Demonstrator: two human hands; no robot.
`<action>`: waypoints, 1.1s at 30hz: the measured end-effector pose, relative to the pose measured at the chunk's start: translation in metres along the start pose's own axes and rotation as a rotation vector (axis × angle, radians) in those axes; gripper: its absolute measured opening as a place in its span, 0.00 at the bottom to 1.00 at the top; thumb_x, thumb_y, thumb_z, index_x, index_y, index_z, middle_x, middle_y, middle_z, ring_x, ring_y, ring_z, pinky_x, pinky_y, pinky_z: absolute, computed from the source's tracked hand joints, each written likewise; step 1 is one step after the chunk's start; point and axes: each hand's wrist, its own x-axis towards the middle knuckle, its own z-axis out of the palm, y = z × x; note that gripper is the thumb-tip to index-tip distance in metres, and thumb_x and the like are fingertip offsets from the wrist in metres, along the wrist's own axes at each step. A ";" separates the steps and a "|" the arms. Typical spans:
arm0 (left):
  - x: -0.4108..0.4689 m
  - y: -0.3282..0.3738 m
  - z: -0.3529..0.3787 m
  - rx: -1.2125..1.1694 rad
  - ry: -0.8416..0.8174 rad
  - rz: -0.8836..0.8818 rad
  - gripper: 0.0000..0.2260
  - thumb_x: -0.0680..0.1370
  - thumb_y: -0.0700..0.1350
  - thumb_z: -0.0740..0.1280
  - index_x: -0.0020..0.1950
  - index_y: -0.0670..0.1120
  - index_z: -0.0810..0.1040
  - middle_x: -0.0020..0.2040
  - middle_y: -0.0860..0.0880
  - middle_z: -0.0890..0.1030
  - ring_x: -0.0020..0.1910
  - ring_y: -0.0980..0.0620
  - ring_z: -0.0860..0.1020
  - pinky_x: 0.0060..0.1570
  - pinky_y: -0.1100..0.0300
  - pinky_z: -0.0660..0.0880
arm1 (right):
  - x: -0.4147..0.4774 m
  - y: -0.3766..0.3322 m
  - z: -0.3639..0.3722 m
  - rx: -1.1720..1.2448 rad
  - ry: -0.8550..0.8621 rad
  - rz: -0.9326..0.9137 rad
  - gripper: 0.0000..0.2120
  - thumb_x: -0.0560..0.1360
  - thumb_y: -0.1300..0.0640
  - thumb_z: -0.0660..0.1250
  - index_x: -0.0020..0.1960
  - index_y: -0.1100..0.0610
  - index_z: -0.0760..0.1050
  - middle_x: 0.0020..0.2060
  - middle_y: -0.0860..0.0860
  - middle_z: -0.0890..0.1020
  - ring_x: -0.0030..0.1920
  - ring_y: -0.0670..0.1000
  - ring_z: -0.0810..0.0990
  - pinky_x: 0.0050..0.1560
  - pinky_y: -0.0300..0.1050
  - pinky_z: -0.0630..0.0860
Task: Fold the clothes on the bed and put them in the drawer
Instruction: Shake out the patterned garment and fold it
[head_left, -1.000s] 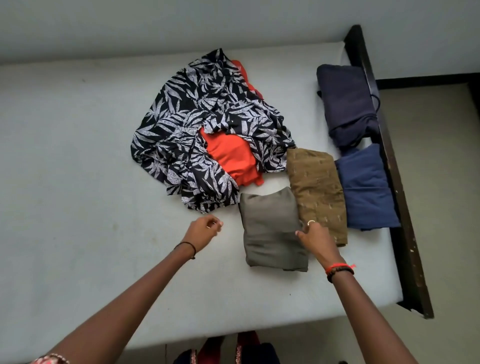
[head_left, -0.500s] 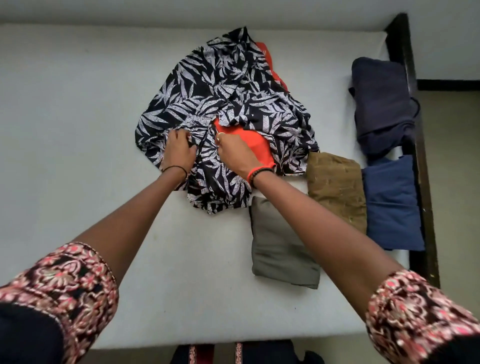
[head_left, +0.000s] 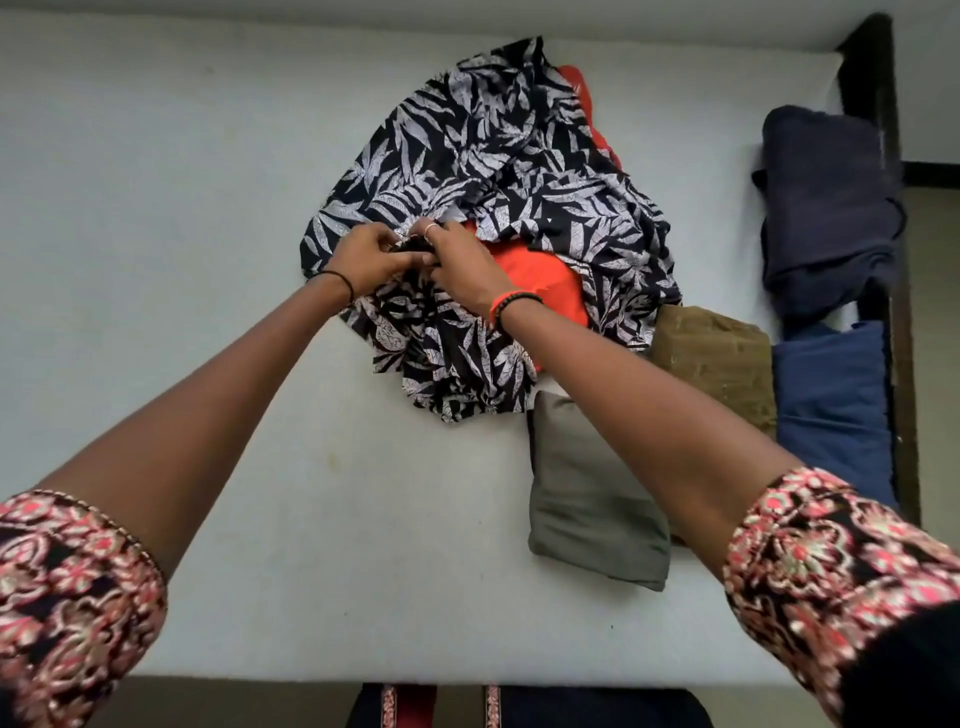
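Hands (head_left: 410, 260) both pinch the leaf-print garment's (head_left: 498, 171) bunched edge.

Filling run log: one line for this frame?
left hand, right hand: grip leaf-print garment | orange garment: partly under it | grey garment: folded

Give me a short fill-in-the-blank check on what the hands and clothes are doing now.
1. Of the left hand and right hand, ____ grip the leaf-print garment.
2. The orange garment lies partly ____ it.
3. The folded clothes all lie on the person's ____ side.
Missing: both; under; right.
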 end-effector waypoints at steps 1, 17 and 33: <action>-0.003 0.003 -0.009 -0.005 -0.026 0.016 0.17 0.70 0.55 0.73 0.47 0.43 0.76 0.35 0.50 0.74 0.33 0.54 0.70 0.33 0.61 0.65 | -0.001 -0.004 -0.004 0.006 0.019 -0.001 0.17 0.76 0.64 0.65 0.63 0.56 0.71 0.55 0.57 0.73 0.55 0.57 0.76 0.60 0.53 0.75; -0.116 0.145 -0.142 0.203 0.039 0.441 0.13 0.76 0.48 0.69 0.50 0.42 0.68 0.39 0.48 0.72 0.38 0.49 0.72 0.38 0.54 0.67 | -0.061 -0.123 -0.159 -0.040 0.423 -0.214 0.09 0.75 0.59 0.65 0.52 0.61 0.79 0.45 0.60 0.84 0.49 0.61 0.81 0.47 0.53 0.73; -0.268 0.350 -0.318 0.409 0.240 0.947 0.12 0.73 0.38 0.70 0.56 0.46 0.75 0.45 0.50 0.80 0.44 0.54 0.78 0.43 0.61 0.74 | -0.185 -0.273 -0.381 0.107 0.507 -0.407 0.12 0.76 0.55 0.55 0.48 0.60 0.74 0.43 0.61 0.81 0.44 0.62 0.79 0.45 0.61 0.74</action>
